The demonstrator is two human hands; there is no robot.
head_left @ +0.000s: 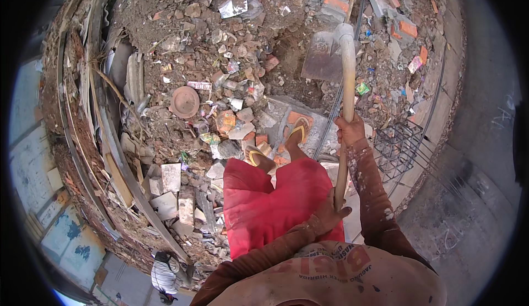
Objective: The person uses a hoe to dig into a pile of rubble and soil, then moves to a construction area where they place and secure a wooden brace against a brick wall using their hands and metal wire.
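Both my hands are closed around the long wooden handle of a hoe (347, 80). My right hand (351, 130) grips it partway along, above my knees. Nearer my body, my left hand (329, 216) wraps the handle close to its end. The hoe's wide, dirt-coated metal blade (323, 58) is at the far end, over a dug hollow of brown soil (297, 77) beside broken masonry. Whether the blade touches the soil I cannot tell. My feet in yellow-strapped sandals (297, 132) stand on brick and concrete rubble just short of the hollow.
A bent-wire rebar frame (398, 147) lies to the right, and a long thin rod (332, 113) runs past my feet. Brick chunks (406, 28) are at the far right. A round clay dish (184, 102) sits among debris; long planks (118, 157) line the left.
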